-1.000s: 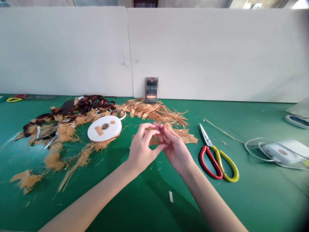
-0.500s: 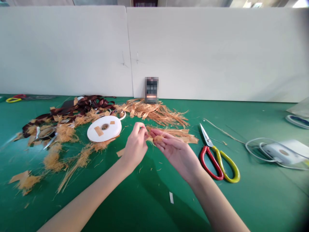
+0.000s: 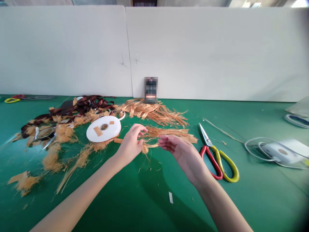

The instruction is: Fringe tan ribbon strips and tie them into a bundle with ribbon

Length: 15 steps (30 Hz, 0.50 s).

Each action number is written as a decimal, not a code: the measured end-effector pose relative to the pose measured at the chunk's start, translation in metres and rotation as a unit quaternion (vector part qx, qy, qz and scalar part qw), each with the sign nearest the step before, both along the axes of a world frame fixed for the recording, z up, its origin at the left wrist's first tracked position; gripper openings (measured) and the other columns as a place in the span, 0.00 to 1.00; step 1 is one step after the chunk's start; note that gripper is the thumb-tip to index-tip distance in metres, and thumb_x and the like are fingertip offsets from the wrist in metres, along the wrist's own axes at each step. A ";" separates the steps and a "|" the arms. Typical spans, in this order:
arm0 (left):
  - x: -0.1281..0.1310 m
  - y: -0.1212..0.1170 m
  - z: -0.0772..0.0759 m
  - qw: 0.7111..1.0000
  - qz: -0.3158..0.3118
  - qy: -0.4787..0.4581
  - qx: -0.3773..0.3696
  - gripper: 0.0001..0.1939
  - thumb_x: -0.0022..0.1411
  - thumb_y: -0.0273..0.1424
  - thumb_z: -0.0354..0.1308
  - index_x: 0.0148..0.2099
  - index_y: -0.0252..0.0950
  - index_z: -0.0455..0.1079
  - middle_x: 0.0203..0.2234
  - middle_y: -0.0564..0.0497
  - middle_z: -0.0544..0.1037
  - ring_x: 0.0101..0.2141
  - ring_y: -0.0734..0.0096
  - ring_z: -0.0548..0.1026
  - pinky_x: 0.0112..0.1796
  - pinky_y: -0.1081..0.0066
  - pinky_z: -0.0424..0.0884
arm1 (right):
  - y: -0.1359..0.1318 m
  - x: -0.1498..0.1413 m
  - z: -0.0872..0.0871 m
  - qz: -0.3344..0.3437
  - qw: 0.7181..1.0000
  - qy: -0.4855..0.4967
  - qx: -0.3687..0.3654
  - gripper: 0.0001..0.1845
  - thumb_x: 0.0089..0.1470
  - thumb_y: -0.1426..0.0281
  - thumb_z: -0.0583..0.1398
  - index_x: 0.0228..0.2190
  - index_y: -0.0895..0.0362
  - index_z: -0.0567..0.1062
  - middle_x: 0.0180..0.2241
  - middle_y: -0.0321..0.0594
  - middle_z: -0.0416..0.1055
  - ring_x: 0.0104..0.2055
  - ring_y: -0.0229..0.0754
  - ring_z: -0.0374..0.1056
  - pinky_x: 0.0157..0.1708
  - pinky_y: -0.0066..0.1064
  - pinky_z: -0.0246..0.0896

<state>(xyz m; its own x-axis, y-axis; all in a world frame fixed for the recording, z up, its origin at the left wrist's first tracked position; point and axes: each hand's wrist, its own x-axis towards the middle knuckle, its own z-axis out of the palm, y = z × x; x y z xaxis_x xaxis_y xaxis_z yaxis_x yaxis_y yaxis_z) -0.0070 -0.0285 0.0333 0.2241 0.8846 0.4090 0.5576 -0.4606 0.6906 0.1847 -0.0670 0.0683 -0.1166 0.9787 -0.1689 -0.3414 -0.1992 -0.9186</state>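
A small tan raffia knot (image 3: pixel 145 149) with a thin strand running rightward sits between my two hands. My left hand (image 3: pixel 130 143) is to its left, thumb and fingers parted around a gap. On the other side is my right hand (image 3: pixel 180 153), palm turned inward with loosely curved fingers; the strand's end comes close to its fingertips, and whether they touch it I cannot tell. Just beyond the hands lies a flat bundle of raffia strips (image 3: pixel 166 131). Farther back spreads a larger raffia heap (image 3: pixel 154 112).
Scissors (image 3: pixel 212 154) with red and yellow handles lie right of my right hand. A white ribbon spool (image 3: pixel 111 130) is at left, before dark brown ribbon (image 3: pixel 65 108) and frayed raffia (image 3: pixel 54 158). A pixelated dark object (image 3: pixel 151 90) leans on the white panel (image 3: pixel 193 54). A white cabled device (image 3: pixel 287 151) is far right.
My hands have moved apart and their fingers have loosened. The small raffia piece that was at my right fingers now shows between the hands, lower down.
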 end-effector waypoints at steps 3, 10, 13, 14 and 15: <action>0.000 -0.011 0.005 0.995 0.081 -0.034 -0.037 0.18 0.51 0.16 0.46 0.43 0.37 0.64 0.40 0.48 0.71 0.38 0.68 0.72 0.38 0.64 0.71 | -0.005 0.000 -0.007 -0.002 0.999 -0.030 -0.013 0.13 0.44 0.73 0.59 0.31 0.57 0.82 0.39 0.44 0.79 0.44 0.46 0.73 0.52 0.39 0.62; 0.004 -0.041 -0.016 0.991 0.096 0.053 -0.073 0.11 0.60 0.36 0.56 0.44 0.37 0.63 0.34 0.49 0.72 0.31 0.67 0.72 0.33 0.65 0.71 | -0.008 -0.002 -0.024 -0.036 0.992 -0.101 -0.060 0.10 0.40 0.68 0.67 0.29 0.57 0.82 0.33 0.44 0.80 0.37 0.47 0.76 0.43 0.41 0.70; 0.004 -0.042 -0.032 0.991 0.094 0.059 -0.075 0.11 0.60 0.32 0.56 0.45 0.38 0.64 0.34 0.49 0.74 0.33 0.65 0.74 0.33 0.65 0.72 | -0.008 -0.001 -0.030 -0.060 0.975 -0.209 -0.043 0.11 0.33 0.66 0.71 0.24 0.58 0.82 0.26 0.43 0.79 0.31 0.47 0.74 0.37 0.40 0.69; 0.003 -0.041 -0.035 0.991 0.089 0.060 -0.078 0.09 0.60 0.29 0.55 0.44 0.38 0.65 0.32 0.50 0.75 0.33 0.65 0.75 0.34 0.65 0.72 | -0.008 0.000 -0.032 -0.062 0.970 -0.231 -0.032 0.11 0.32 0.66 0.71 0.23 0.58 0.82 0.25 0.43 0.78 0.29 0.46 0.73 0.34 0.38 0.68; 0.002 -0.040 -0.036 0.991 0.084 0.058 -0.083 0.07 0.61 0.28 0.54 0.43 0.39 0.66 0.32 0.50 0.75 0.33 0.65 0.75 0.34 0.65 0.73 | -0.008 0.001 -0.034 -0.064 0.967 -0.247 -0.023 0.11 0.32 0.65 0.71 0.22 0.58 0.81 0.24 0.42 0.77 0.27 0.44 0.71 0.30 0.36 0.67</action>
